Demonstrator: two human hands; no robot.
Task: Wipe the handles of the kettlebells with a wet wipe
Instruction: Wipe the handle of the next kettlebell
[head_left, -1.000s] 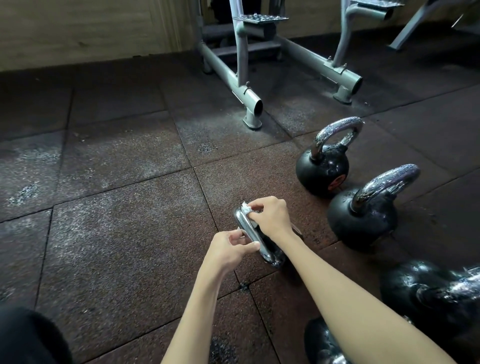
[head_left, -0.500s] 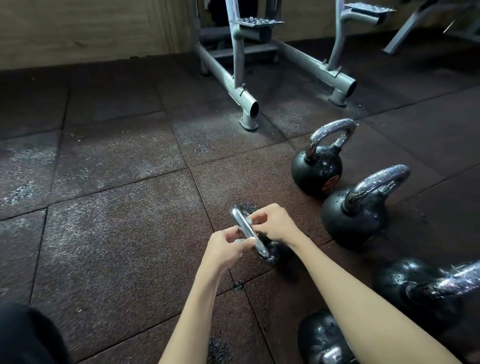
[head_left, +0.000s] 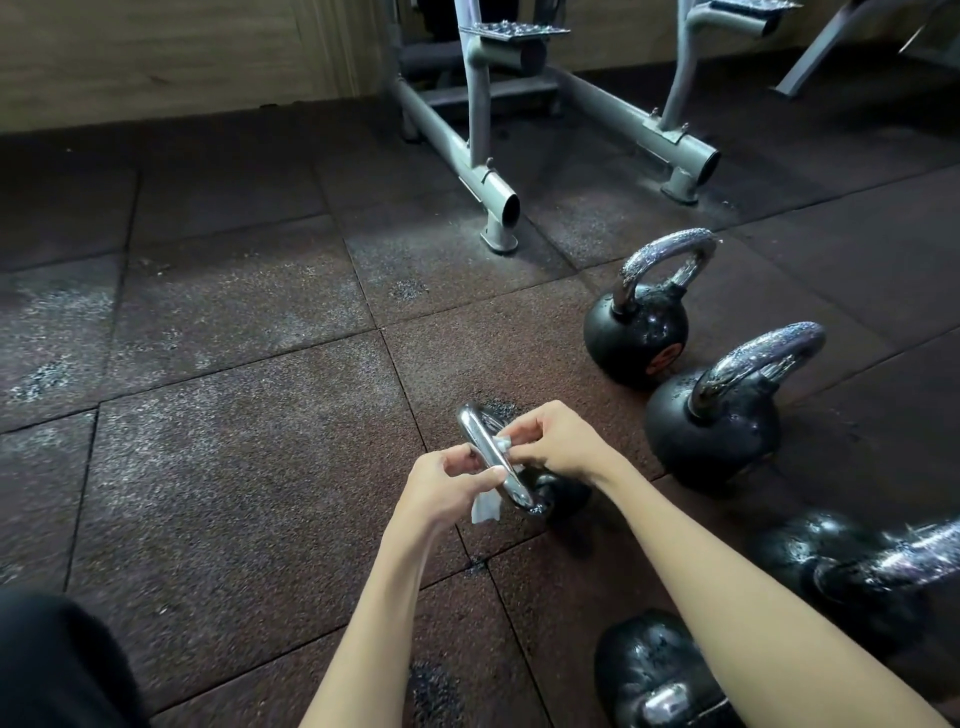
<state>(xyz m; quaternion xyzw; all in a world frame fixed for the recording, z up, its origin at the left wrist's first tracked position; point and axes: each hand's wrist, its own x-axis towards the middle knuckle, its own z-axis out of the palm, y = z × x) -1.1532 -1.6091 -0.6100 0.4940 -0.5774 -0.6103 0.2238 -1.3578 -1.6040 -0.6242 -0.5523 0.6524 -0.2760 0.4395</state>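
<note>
A small black kettlebell (head_left: 563, 499) stands on the rubber floor at the centre, its chrome handle (head_left: 485, 449) pointing towards me. A white wet wipe (head_left: 488, 506) passes around that handle. My left hand (head_left: 441, 493) pinches the wipe's lower end on the handle's left side. My right hand (head_left: 558, 441) pinches the other end on the right side, where a bit of white shows at its fingertips. Most of the kettlebell's body is hidden under my hands.
Several more black kettlebells with chrome handles stand to the right: one (head_left: 636, 332) farther back, one (head_left: 711, 421) beside it, two more (head_left: 852, 577) (head_left: 654, 675) near my right forearm. A grey machine frame (head_left: 467, 156) stands behind. Dark clothing (head_left: 52, 665) fills the lower left corner.
My right hand has slid back from the handle's far end towards its middle. The wipe now hangs below my left hand, which pinches its end.
</note>
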